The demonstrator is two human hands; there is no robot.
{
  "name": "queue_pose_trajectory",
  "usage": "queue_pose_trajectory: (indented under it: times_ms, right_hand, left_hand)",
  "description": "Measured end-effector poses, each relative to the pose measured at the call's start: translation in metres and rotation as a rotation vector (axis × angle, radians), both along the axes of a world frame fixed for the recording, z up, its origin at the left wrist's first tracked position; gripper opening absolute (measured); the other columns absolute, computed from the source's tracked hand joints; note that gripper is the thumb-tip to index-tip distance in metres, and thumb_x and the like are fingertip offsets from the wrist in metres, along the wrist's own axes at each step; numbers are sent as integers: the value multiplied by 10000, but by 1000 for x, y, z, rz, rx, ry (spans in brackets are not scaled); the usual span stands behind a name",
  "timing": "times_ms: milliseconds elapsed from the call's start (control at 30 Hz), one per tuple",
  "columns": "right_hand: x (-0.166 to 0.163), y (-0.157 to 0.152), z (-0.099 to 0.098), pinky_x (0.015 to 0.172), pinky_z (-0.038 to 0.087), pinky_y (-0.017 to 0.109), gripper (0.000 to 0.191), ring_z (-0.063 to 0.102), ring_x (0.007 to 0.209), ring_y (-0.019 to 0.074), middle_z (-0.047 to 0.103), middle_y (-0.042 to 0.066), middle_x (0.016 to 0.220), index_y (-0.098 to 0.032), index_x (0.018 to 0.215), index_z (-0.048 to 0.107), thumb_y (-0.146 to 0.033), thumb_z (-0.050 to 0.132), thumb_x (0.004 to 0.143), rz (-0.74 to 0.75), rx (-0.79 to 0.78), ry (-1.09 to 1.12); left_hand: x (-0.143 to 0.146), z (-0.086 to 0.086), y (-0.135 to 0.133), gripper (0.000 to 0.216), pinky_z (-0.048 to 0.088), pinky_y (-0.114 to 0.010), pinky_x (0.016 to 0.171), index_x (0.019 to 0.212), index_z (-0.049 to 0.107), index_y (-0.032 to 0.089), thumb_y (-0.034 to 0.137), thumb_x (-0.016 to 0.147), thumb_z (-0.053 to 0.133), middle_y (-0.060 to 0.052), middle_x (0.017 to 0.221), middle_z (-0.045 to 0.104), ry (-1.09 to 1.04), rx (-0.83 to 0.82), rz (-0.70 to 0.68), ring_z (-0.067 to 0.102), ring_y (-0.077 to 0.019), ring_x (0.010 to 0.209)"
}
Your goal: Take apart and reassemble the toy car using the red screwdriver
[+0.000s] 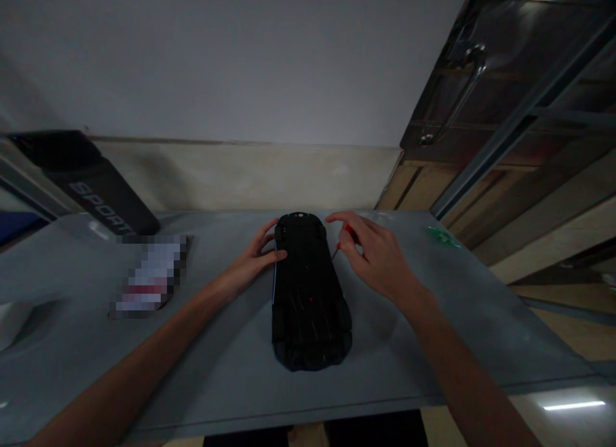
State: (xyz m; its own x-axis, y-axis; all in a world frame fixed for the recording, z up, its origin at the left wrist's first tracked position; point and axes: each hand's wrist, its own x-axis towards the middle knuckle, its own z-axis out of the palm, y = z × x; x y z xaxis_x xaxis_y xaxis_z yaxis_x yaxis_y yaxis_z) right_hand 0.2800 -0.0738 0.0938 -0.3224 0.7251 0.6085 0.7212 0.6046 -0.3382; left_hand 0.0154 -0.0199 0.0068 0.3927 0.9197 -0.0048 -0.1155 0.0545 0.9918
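Observation:
A black toy car (308, 286) lies upside down on the grey table, its dark underside facing up and a small red spot near its middle. Along its left edge, my left hand (255, 254) grips it, thumb over the underside and fingers against the side. On the other side, my right hand (373, 251) pinches a small screwdriver (339, 245) with a red handle and thin shaft. The shaft slants down beside the car's right edge; whether its tip touches the car cannot be made out. My right index finger points out toward the car's far end.
A dark box lettered "SPORT" (101, 190) leans at the back left. Closer in lie a blurred-out flat item (151, 274) and a white object (12, 322). Green crumpled plastic (443, 236) sits at the right. Behind the table (216, 376) rises a wall; a metal-handled door (452, 101) stands right.

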Motion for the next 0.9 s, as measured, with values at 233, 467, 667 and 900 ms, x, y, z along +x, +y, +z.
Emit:
queue_pose_trajectory:
  times_ms: [233, 467, 667, 900]
  right_hand:
    - [0, 3, -4, 623, 431, 287, 215, 569, 555, 152, 633, -29, 672, -241, 1154, 713, -283, 535, 1042, -73, -24, -14]
    - [3, 1, 0, 695, 478, 296, 300, 631, 691, 174, 693, 18, 844, -249, 1238, 664, -189, 493, 999, 22, -44, -3]
    - [0, 1, -3, 628, 448, 292, 180, 592, 552, 155, 630, -33, 656, -245, 1099, 681, -297, 518, 1044, -95, -67, 29]
    - [1, 1, -1, 623, 450, 284, 244, 608, 599, 159, 669, -10, 751, -249, 1196, 673, -227, 516, 1010, -34, -96, 11]
  left_hand:
    - [-2, -6, 4, 874, 347, -572, 1269, 1606, 406, 443, 376, 849, 837, -58, 1663, 430, 2, 29, -9, 427, -375, 1532]
    - [0, -1, 1, 915, 359, -573, 1256, 1623, 372, 422, 389, 840, 845, -81, 1651, 440, 14, 6, -6, 450, -382, 1510]
    - [-1, 0, 1, 901, 374, -557, 1250, 1625, 372, 423, 388, 855, 839, -77, 1647, 447, 20, 2, -10, 467, -364, 1501]
    - [-1, -5, 3, 897, 366, -568, 1259, 1612, 391, 437, 376, 844, 852, -64, 1666, 421, -9, 3, -17, 504, -358, 1470]
